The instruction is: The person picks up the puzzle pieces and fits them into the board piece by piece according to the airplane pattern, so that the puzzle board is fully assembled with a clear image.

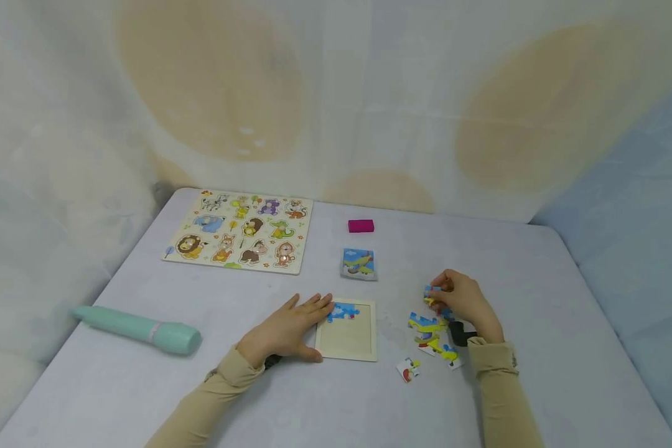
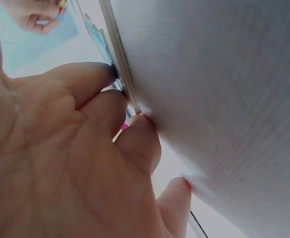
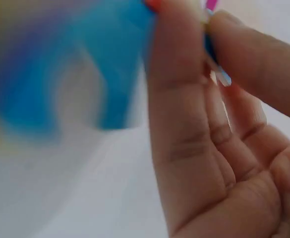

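My left hand (image 1: 285, 328) rests with spread, fairly straight fingers over the left edge of a square wooden puzzle tray (image 1: 344, 343). In the left wrist view its fingertips (image 2: 140, 131) meet the tray's side and the tabletop. A few joined blue jigsaw pieces (image 1: 345, 310) lie in the tray's upper left. My right hand (image 1: 470, 303) pinches a blue and yellow jigsaw piece (image 1: 429, 294) between thumb and fingers. Just below that hand lies a cluster of loose jigsaw pieces (image 1: 424, 323) in blue, yellow and red. Nearer the front is a mostly white piece (image 1: 408, 370).
Behind the tray lie a small airplane picture card (image 1: 359, 263) and a magenta block (image 1: 361, 226). An animal peg puzzle board (image 1: 238, 239) is at the back left. A teal tube-shaped object (image 1: 129, 326) lies at the left. Hanging cloth (image 1: 381, 112) stands behind the table.
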`<act>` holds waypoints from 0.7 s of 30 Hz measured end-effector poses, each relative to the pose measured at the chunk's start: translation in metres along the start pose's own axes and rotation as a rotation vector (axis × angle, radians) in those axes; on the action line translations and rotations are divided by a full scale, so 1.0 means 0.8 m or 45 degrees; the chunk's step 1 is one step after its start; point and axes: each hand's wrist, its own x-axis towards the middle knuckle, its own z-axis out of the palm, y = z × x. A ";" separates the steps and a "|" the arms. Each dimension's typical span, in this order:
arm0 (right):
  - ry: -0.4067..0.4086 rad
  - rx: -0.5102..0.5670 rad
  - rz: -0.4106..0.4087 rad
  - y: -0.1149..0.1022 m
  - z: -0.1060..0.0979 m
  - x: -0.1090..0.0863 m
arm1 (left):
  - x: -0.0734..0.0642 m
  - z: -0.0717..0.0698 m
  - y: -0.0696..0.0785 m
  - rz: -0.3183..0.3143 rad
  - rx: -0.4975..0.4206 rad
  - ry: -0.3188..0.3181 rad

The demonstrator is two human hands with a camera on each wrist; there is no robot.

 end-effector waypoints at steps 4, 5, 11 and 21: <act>-0.100 0.077 -0.060 -0.032 0.029 0.013 | -0.001 0.000 -0.001 0.001 0.002 0.006; -0.138 0.098 -0.074 -0.040 0.038 0.017 | -0.001 0.000 -0.001 0.001 0.000 0.004; -0.312 0.160 -0.090 -0.069 0.082 0.031 | 0.002 0.004 -0.001 0.009 -0.012 -0.003; -0.184 0.027 -0.006 -0.086 0.107 0.031 | 0.001 0.001 -0.001 -0.002 0.018 0.000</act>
